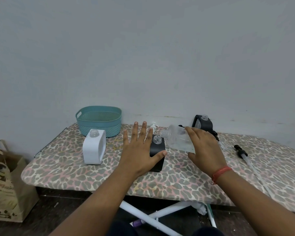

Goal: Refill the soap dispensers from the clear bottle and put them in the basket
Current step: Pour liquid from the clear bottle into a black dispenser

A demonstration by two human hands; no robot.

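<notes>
Grip: right hand is wrapped round the base end of the clear bottle; left hand lies flat-fingered against the near black dispenser, thumb across its front, steadying rather than clasping it
Key relation: bottle is tipped nearly level, long axis running right to left, its mouth just beside and slightly above the dispenser's open threaded neck; the pour seems to need only a small shift leftward and down
Nearer hand: right carries the bottle; left is at the target
Bottle look: transparent, ribbed, uncapped; any liquid level is hard to tell
Others: white dispenser open-necked, left; second black dispenser by the wall; teal basket holds nothing visible
</notes>
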